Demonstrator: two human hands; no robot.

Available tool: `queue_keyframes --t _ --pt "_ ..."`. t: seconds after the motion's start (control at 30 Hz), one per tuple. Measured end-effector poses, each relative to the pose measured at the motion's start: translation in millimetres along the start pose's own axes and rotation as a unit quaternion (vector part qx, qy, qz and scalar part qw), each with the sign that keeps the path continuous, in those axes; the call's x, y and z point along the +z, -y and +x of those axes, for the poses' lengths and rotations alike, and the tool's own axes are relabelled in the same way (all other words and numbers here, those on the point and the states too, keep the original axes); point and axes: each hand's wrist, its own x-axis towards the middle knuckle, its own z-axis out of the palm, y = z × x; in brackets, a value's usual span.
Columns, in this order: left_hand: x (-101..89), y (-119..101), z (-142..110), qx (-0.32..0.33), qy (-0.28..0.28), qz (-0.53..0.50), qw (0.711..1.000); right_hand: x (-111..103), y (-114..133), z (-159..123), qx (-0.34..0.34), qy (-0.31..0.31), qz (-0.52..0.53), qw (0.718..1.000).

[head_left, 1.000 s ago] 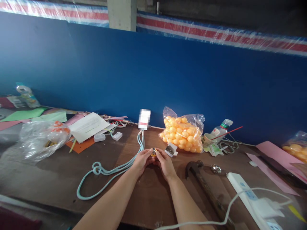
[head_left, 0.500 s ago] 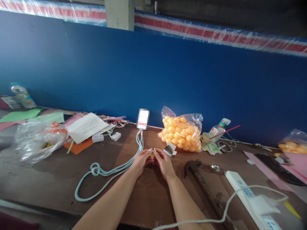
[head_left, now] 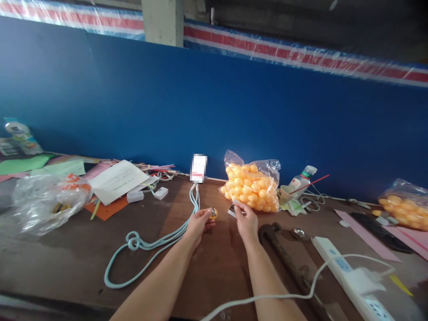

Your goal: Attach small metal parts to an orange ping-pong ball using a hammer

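My left hand (head_left: 198, 225) is closed, pinching a small orange ball (head_left: 214, 215) with a shiny metal piece on its top. To the right, my right hand (head_left: 246, 221) is at a small white open box (head_left: 231, 210) that holds dark bits. Its thumb and forefinger come together over the box's edge, and what they grip there is too small to make out. The hand covers most of the box. Just behind it sits a clear plastic bag of orange balls (head_left: 250, 187).
A light-blue lanyard (head_left: 133, 243) with a badge (head_left: 198, 168) lies left of my hands. On the right are a hammer (head_left: 284, 256), a shiny metal object (head_left: 298, 233) and a white power strip (head_left: 337, 263). A white cable (head_left: 267, 296) crosses my right forearm. Papers (head_left: 117, 180) lie at the left.
My hands were together at the orange ball. The right hand has let go and moved right to the small white box, while the left keeps the ball.
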Motion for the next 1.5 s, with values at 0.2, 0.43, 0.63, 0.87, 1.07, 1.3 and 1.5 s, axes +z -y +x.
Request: queue_keyframes --t 0.2,0.43,0.63,0.87,1.07,1.3,1.5 --pt "4.5 0 -2 -0.006 -0.009 0.027 1.000 -19 14 28 0.047 0.094 -0.367 0.924" --pt "3.2 3 2 -0.004 -0.001 0.027 1.000 -4 19 42 0.097 0.171 -0.523 0.829" --pt "2.9 4 5 -0.007 0.005 0.034 0.999 1 15 50 0.099 0.183 -0.530 0.822" --pt "4.3 4 4 -0.015 -0.007 0.038 0.999 -3 18 48 0.073 0.213 -0.525 0.821" --pt "4.1 4 3 -0.011 0.000 0.045 0.999 -4 19 50 0.074 0.217 -0.523 0.821" --pt "3.9 5 4 -0.005 0.000 0.034 0.999 -4 11 51 0.061 0.210 -0.515 0.829" --pt "3.9 5 4 -0.011 0.007 0.063 0.998 -14 10 51 0.057 0.193 -0.499 0.843"
